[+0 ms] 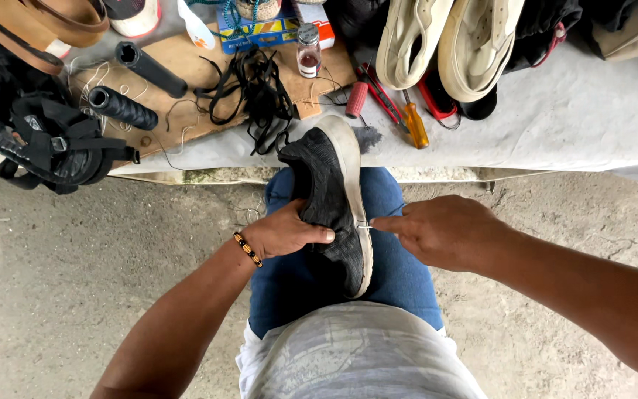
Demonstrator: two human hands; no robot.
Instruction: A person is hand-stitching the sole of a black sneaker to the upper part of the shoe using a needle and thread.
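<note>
The black sneaker (331, 209) lies lengthwise along the thigh. The left hand (283, 233) clamps its upper; right hand (444, 230) fingers pinch a needle (364, 227) at its white sole edge.

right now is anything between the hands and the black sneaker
Nothing visible. The left hand grips the black sneaker on the lap, and the right hand pinches a thin needle at its pale sole edge.

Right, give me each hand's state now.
Left hand: closed on the black shoe.
Right hand: pinching a needle at the sole.
</note>
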